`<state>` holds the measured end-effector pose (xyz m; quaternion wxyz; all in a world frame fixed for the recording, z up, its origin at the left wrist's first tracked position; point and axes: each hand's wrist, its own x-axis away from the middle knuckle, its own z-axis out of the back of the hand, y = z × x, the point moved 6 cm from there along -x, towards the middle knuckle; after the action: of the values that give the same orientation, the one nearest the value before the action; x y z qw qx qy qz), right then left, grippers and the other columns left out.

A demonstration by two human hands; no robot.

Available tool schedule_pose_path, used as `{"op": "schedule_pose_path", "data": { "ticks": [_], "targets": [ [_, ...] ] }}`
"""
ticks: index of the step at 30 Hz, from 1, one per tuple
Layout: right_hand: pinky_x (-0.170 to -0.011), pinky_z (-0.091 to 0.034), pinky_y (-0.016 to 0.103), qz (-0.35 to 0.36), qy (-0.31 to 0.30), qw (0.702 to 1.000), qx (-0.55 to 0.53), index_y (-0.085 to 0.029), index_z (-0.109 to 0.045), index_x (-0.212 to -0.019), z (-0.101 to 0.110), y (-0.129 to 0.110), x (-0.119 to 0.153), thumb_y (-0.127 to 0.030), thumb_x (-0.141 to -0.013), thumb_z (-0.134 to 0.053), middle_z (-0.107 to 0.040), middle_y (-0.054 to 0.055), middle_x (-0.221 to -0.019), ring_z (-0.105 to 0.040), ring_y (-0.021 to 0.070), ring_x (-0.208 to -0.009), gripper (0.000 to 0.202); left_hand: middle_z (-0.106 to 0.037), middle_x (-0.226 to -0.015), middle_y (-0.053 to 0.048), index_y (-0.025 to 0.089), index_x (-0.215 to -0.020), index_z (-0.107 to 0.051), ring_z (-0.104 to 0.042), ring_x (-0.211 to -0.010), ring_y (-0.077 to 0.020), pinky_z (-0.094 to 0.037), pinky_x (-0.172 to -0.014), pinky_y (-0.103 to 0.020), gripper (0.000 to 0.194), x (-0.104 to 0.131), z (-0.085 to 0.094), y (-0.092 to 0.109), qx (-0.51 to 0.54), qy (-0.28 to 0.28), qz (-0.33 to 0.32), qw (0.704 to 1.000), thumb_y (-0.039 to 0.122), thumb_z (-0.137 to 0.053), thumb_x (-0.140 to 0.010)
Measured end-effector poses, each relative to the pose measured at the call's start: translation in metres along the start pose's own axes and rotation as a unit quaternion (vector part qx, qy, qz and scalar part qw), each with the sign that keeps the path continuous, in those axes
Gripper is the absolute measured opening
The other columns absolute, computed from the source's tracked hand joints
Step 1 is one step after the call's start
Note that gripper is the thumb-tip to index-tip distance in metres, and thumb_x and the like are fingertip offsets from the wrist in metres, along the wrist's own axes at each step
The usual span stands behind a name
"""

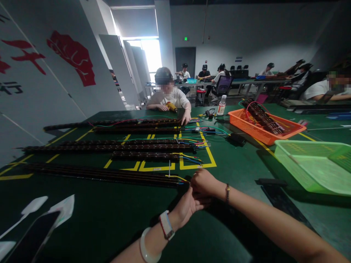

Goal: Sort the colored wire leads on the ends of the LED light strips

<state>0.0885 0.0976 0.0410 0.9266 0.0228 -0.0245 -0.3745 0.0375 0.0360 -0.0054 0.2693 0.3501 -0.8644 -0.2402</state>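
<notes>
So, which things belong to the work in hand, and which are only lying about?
Work, it seems: nearest dark bundle; its yellow wire, at the left hand and right hand.
Probably lying about: bottle; green basket; what looks like a phone.

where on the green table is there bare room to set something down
Bare: the green table between the white packet and the left hand, in front of the nearest dark bundle; also between the yellow tape and the green basket. Crowded: the taped area, with bundles and wire ends.
</notes>
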Motion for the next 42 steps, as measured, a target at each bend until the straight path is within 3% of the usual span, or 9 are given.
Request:
{"op": "schedule_pose_path", "data": {
  "ticks": [5,12,19,23,27,31,34,37,42],
  "targets": [
    [-0.063,-0.034,0.031,0.032,0.001,0.997,0.075,-0.014,-0.063,-0.073,0.004,-0.019,0.005,-0.018,-0.080,-0.054,-0.064,0.009,-0.071,-0.054,0.0193,-0.070,0.011,-0.066,-0.098,-0.011,0.014,-0.097,-0.059,-0.062,-0.095,-0.0214,-0.042,-0.093,-0.042,0.026,0.000,0.014,0.001,0.092,0.087,-0.073,0.989,0.031,-0.040,-0.092],
    [-0.062,-0.037,0.032,0.000,0.038,0.988,0.148,-0.011,-0.065,-0.081,0.000,-0.046,0.009,-0.011,-0.079,-0.054,-0.063,0.010,-0.072,-0.052,0.0202,-0.070,0.011,-0.066,-0.102,-0.007,0.016,-0.094,-0.062,-0.061,-0.094,-0.0159,-0.046,-0.086,-0.028,0.020,0.002,0.016,0.006,0.123,0.173,-0.054,0.976,0.030,-0.049,-0.089],
    [-0.075,-0.044,0.041,-0.083,0.085,0.971,0.207,-0.003,-0.061,-0.109,-0.013,-0.060,0.021,-0.010,-0.077,-0.051,-0.063,0.020,-0.099,-0.055,0.0271,-0.088,0.034,-0.066,-0.108,-0.008,0.016,-0.098,-0.064,-0.058,-0.105,-0.0169,-0.044,-0.091,-0.028,0.019,0.001,0.013,0.008,0.122,0.146,-0.036,0.981,0.028,-0.054,-0.087],
    [-0.088,-0.043,0.045,-0.092,0.114,0.980,0.131,-0.002,-0.053,-0.121,-0.016,-0.060,0.036,-0.013,-0.078,-0.051,-0.057,0.023,-0.118,-0.052,0.0316,-0.107,0.044,-0.065,-0.107,-0.006,0.015,-0.092,-0.065,-0.058,-0.104,-0.0139,-0.040,-0.095,-0.024,0.011,-0.005,0.019,0.006,0.131,0.139,-0.047,0.980,0.019,-0.058,-0.084],
    [-0.092,-0.043,0.044,-0.081,0.107,0.991,0.020,-0.006,-0.050,-0.126,0.000,-0.049,0.054,-0.015,-0.083,-0.048,-0.052,0.021,-0.128,-0.050,0.0300,-0.114,0.044,-0.066,-0.097,-0.006,0.014,-0.086,-0.063,-0.060,-0.094,-0.0154,-0.043,-0.090,-0.028,0.007,-0.008,0.019,0.002,0.113,0.121,-0.043,0.985,0.019,-0.061,-0.082],
    [-0.091,-0.045,0.035,-0.072,0.077,0.985,-0.135,-0.019,-0.053,-0.123,0.032,-0.030,0.071,-0.025,-0.088,-0.050,-0.058,0.010,-0.123,-0.056,0.0204,-0.105,0.036,-0.067,-0.092,-0.008,0.013,-0.086,-0.062,-0.061,-0.092,-0.0193,-0.046,-0.087,-0.033,0.014,-0.010,0.016,0.002,0.092,0.087,-0.042,0.991,0.027,-0.062,-0.081],
    [-0.088,-0.045,0.033,-0.100,0.074,0.975,-0.185,-0.020,-0.061,-0.111,0.047,-0.016,0.083,-0.027,-0.087,-0.054,-0.064,0.007,-0.109,-0.058,0.0186,-0.098,0.026,-0.067,-0.091,-0.008,0.012,-0.088,-0.063,-0.061,-0.092,-0.0198,-0.045,-0.089,-0.034,0.017,-0.009,0.016,0.004,0.078,0.086,-0.045,0.992,0.028,-0.061,-0.082],
    [-0.086,-0.045,0.034,-0.128,0.077,0.972,-0.179,-0.018,-0.065,-0.101,0.043,-0.010,0.091,-0.028,-0.085,-0.057,-0.064,0.009,-0.101,-0.059,0.0193,-0.094,0.021,-0.067,-0.098,-0.011,0.011,-0.094,-0.063,-0.060,-0.099,-0.0210,-0.042,-0.094,-0.035,0.020,-0.010,0.013,0.006,0.067,0.061,-0.049,0.995,0.027,-0.059,-0.084],
    [-0.087,-0.045,0.036,-0.161,0.066,0.973,-0.149,-0.018,-0.068,-0.097,0.016,-0.013,0.094,-0.028,-0.083,-0.060,-0.063,0.009,-0.102,-0.058,0.0212,-0.095,0.019,-0.065,-0.105,-0.013,0.011,-0.094,-0.062,-0.057,-0.107,-0.0203,-0.036,-0.101,-0.034,0.018,-0.009,0.013,0.010,0.066,0.051,-0.059,0.995,0.025,-0.055,-0.086]
  ]
}}
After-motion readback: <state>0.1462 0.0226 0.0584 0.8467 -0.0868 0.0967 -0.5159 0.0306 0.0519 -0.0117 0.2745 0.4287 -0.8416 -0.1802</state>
